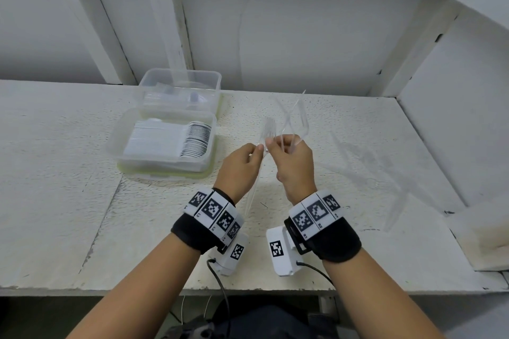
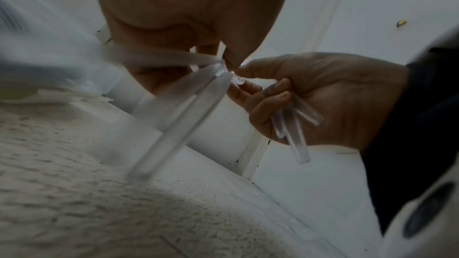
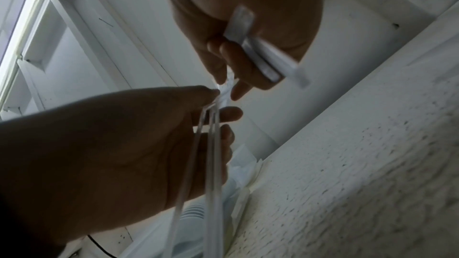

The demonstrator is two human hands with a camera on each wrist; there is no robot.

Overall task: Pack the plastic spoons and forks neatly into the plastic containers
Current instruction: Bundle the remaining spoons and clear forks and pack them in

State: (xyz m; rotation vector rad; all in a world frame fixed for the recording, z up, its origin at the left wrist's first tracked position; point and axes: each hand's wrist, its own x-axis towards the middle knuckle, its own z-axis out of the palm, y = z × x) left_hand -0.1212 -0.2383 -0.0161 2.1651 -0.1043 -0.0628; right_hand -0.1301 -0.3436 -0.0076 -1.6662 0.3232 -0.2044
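Both hands pinch clear plastic forks above the table [image 1: 82,201]: left hand [image 1: 239,168] several [image 1: 251,198], right hand [image 1: 294,165] a fanned bunch [image 1: 292,118].

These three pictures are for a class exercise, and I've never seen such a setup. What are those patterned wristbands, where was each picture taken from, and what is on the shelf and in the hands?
No machine here: a person wears a head camera plus a camera strapped to each wrist, and the patterned wristbands hold those. The wide picture looks down from the head; the other two look along each hand. On the white shelf sit two clear plastic containers: the near container holds neatly stacked spoons, the far container sits behind it. The left hand pinches clear forks by their heads; the right hand holds a fanned bunch of cutlery.
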